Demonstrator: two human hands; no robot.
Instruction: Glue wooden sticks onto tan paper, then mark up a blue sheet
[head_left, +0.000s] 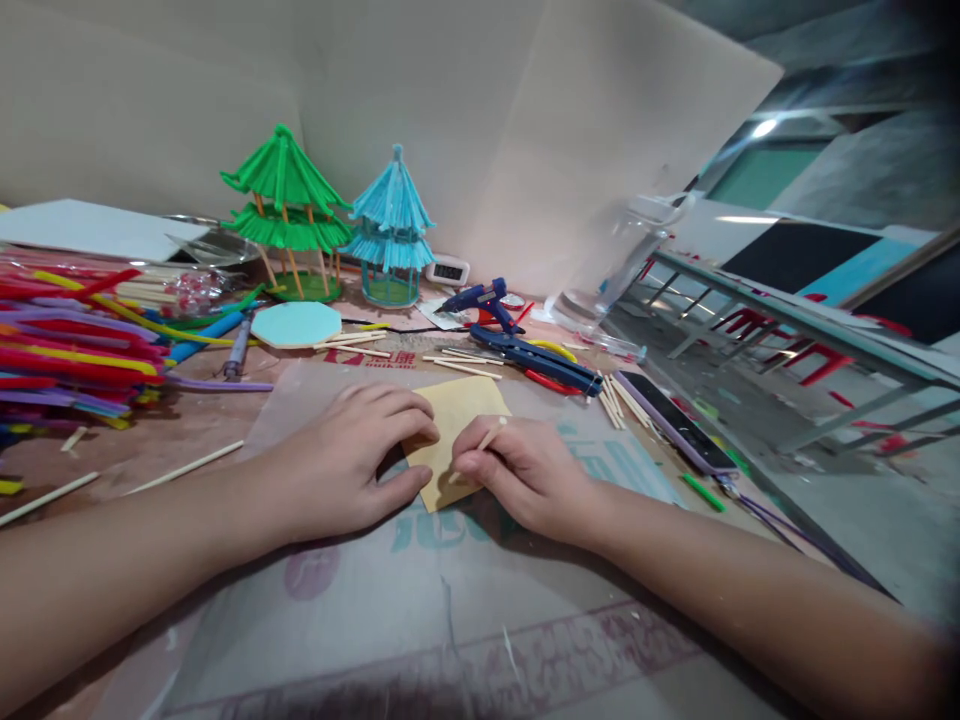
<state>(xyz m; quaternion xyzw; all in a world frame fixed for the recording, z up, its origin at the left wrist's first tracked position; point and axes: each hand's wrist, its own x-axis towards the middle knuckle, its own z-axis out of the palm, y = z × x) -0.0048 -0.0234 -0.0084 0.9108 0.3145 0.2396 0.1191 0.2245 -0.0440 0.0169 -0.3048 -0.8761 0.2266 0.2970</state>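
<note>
My left hand (pixel 351 462) lies fingers-down on a yellowish paper piece (pixel 456 418), pressing its left part onto the clear sheet covering the table (pixel 465 600). My right hand (pixel 517 470) is closed in a pinch round a thin wooden stick (pixel 487 438), whose lower end rests on the same paper. The two hands nearly touch over the paper.
A pile of coloured straws (pixel 75 345) lies at the left. Green (pixel 289 215) and blue (pixel 391 230) straw pavilions stand at the back. A light-blue octagon (pixel 295 324), a blue glue gun (pixel 484 300), blue pliers (pixel 536 362), loose sticks and a phone (pixel 675 420) lie behind the hands.
</note>
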